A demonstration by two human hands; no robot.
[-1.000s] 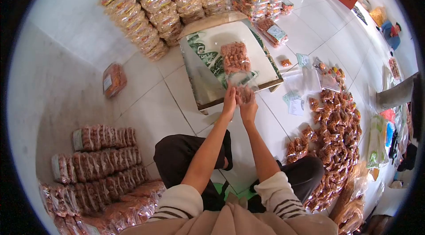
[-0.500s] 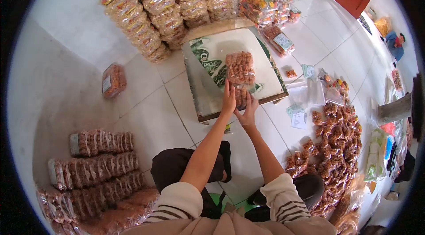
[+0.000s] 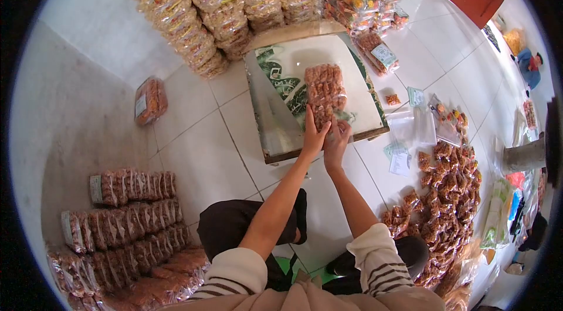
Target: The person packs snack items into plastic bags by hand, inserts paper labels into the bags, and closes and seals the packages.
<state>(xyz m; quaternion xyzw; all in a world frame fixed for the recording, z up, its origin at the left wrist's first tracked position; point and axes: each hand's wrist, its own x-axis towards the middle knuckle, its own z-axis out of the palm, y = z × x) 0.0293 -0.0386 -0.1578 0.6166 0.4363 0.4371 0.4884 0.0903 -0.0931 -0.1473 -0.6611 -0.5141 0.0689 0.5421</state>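
A clear plastic bag packed with small brown snack packets lies on a low table, its long side pointing away from me. My left hand holds the bag's near left side, fingers stretched along the plastic. At the near right corner, my right hand has its fingers bent and pinched on the bag's end. Both hands nearly meet at that end, and the fingers partly hide it.
Stacked snack bags stand behind the table, beside colourful packs. Loose brown packets are heaped at right, near empty plastic bags and printed labels. Filled bags lie in rows at left.
Both hands have moved slightly forward and closer together at the bag's near end. My right-hand fingers have curled in. The snack packets now look more evenly packed. The view has shifted slightly.
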